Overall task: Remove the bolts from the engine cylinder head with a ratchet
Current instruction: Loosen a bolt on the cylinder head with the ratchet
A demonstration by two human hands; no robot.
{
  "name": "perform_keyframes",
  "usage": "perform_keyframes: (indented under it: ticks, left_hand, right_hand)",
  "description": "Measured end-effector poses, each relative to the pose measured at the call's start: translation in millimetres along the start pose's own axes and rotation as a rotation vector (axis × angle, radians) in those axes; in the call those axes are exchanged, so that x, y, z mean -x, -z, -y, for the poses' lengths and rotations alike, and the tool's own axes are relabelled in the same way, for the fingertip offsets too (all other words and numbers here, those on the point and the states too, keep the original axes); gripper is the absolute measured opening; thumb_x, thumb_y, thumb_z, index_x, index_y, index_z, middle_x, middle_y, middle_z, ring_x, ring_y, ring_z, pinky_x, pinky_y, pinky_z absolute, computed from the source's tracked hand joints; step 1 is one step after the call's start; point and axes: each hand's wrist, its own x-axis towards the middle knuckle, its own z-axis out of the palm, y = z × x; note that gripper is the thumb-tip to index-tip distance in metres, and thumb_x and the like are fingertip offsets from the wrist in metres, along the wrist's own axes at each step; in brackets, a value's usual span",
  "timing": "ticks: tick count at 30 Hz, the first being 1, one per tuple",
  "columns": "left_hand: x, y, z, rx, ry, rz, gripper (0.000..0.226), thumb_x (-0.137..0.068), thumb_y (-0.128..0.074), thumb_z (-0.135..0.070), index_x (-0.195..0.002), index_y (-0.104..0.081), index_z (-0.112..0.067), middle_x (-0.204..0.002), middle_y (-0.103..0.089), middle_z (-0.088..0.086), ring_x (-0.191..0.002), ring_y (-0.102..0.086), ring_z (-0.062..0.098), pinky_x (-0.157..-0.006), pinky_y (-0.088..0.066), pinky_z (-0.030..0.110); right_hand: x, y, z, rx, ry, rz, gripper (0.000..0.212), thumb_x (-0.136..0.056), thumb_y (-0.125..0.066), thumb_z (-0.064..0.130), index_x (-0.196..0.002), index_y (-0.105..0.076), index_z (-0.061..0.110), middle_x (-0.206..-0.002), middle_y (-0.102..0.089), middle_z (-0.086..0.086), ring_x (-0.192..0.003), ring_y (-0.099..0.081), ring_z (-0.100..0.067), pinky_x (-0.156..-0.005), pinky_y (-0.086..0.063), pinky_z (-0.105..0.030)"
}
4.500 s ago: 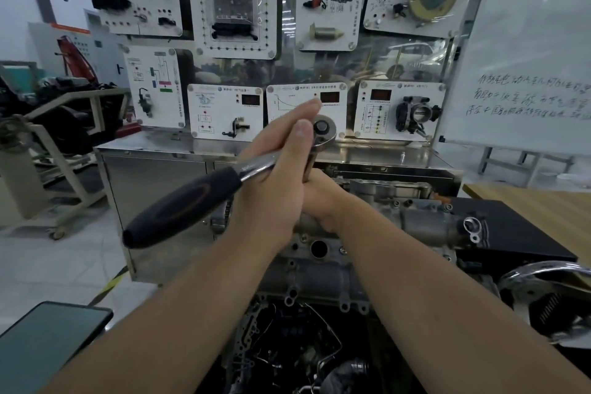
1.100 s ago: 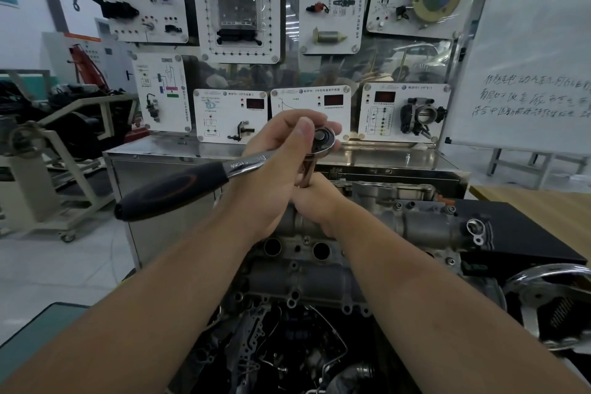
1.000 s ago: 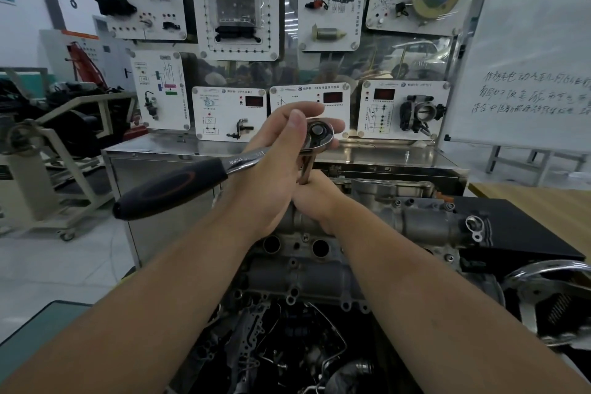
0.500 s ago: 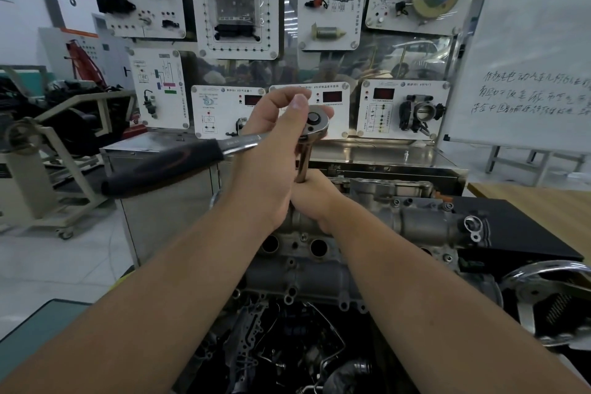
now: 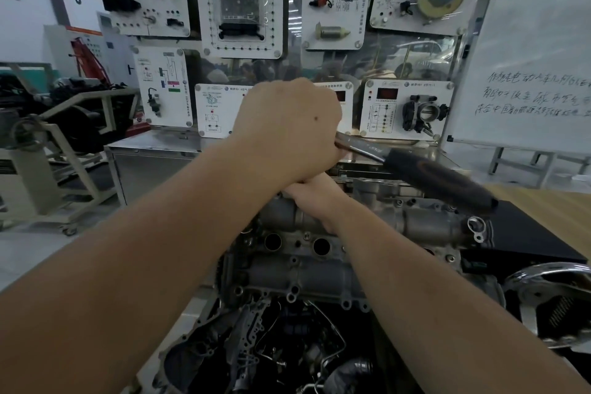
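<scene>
Left hand [image 5: 287, 128] fist-curled over the ratchet [image 5: 415, 169] head, knuckles toward camera; the black handle juts out to its right. Directly beneath, right hand [image 5: 315, 198] clasped around something hidden, presumably the extension; can't confirm. Engine cylinder head [image 5: 319, 253] under both hands. Whiteboard [image 5: 537, 51] far right.

Your left hand [image 5: 287, 128] is raised in front of you, back of the hand toward you, fingers curled over in a closed grip, the forearm running in from the lower left. Your right hand [image 5: 315, 198] sits just beneath it, touching its underside, fingers hidden, its forearm stretching in from the lower right. Both arms are bare.
</scene>
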Motion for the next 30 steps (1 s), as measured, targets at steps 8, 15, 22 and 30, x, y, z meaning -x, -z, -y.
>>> perform_keyframes:
  ticks: [8,15,22,30]
  left_hand:
    - [-12,10,31,0.460,0.122,0.525,0.062,-0.091,-0.047,-0.069,-0.065,-0.070,-0.018,-0.055,-0.068,-0.011,-0.064,-0.067,0.009,-0.072,-0.044,0.030]
    - [0,-11,13,1.904,0.825,0.141,0.038,-0.103,-0.052,-0.036,-0.070,-0.056,-0.017,-0.050,-0.056,-0.002,-0.052,-0.066,0.018,-0.067,-0.056,0.034]
    - [8,-40,10,2.454,0.865,-0.582,0.019,-0.105,-0.050,-0.033,-0.095,-0.052,-0.016,-0.089,-0.075,0.005,-0.086,-0.072,0.018,-0.084,-0.050,0.029]
    - [24,-65,4,1.504,0.206,-0.721,0.017,-0.095,-0.063,-0.025,-0.099,-0.069,-0.009,-0.090,-0.071,-0.010,-0.084,-0.065,0.006,-0.072,-0.051,0.018]
  right_hand:
    - [-3,-2,75,0.102,0.189,-0.037,0.033,-0.093,-0.067,0.032,-0.091,-0.070,0.000,-0.075,-0.059,-0.004,-0.069,-0.051,-0.014,-0.064,-0.038,-0.029]
    - [-2,2,79,0.124,0.212,-0.034,0.008,-0.092,-0.068,0.017,-0.089,-0.076,0.017,-0.089,-0.070,0.005,-0.084,-0.061,-0.007,-0.073,-0.047,-0.022]
    - [-9,-3,82,0.037,0.130,-0.056,0.012,-0.092,-0.064,0.011,-0.090,-0.075,0.012,-0.094,-0.074,-0.007,-0.091,-0.067,-0.021,-0.083,-0.054,-0.036]
    - [-3,2,84,-0.053,0.106,0.000,0.009,-0.089,-0.068,0.006,-0.090,-0.076,0.010,-0.105,-0.072,-0.008,-0.105,-0.064,-0.021,-0.097,-0.052,-0.037]
